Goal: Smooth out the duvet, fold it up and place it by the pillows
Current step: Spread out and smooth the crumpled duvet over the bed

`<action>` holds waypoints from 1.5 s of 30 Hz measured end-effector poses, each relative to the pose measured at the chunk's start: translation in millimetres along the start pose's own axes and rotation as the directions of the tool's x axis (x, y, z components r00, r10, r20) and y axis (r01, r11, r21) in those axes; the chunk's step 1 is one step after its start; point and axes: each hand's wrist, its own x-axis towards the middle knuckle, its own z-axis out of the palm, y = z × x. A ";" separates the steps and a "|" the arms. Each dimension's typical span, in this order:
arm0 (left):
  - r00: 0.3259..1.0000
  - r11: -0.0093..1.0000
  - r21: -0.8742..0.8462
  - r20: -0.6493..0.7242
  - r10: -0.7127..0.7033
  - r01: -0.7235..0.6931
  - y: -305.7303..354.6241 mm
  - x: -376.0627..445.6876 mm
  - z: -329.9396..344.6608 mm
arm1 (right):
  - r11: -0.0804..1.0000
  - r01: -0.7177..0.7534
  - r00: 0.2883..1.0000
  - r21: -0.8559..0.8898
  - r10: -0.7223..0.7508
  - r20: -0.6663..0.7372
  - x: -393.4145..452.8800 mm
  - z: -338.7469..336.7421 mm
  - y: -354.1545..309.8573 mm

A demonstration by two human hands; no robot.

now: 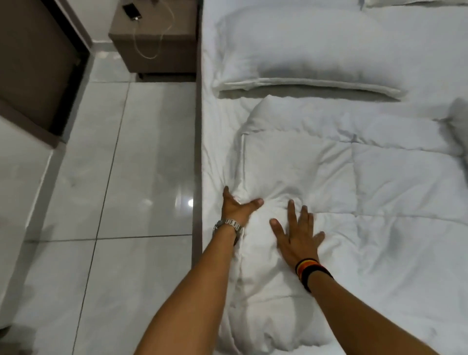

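Observation:
A white quilted duvet (342, 182) lies bunched and partly folded on the bed, its far edge just short of a white pillow (304, 50) at the head. My left hand (236, 206), with a metal watch on the wrist, pinches the duvet's left edge between thumb and fingers. My right hand (297, 234), with dark striped bands on the wrist, rests flat on the duvet with fingers spread. A second pillow (415, 2) shows partly at the top right.
The bed's left edge (198, 152) runs along a glossy white tiled floor (114, 202). A brown bedside table (154, 38) with a phone (131, 11) and white cable stands at the top. A dark door or cabinet (38, 63) stands at far left.

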 end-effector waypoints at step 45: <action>0.732 0.595 0.615 0.679 -0.064 -0.518 187.7 184.4 -164.9 | 0.772 -0.466 0.759 0.432 0.600 -0.253 50.4 83.1 -240.8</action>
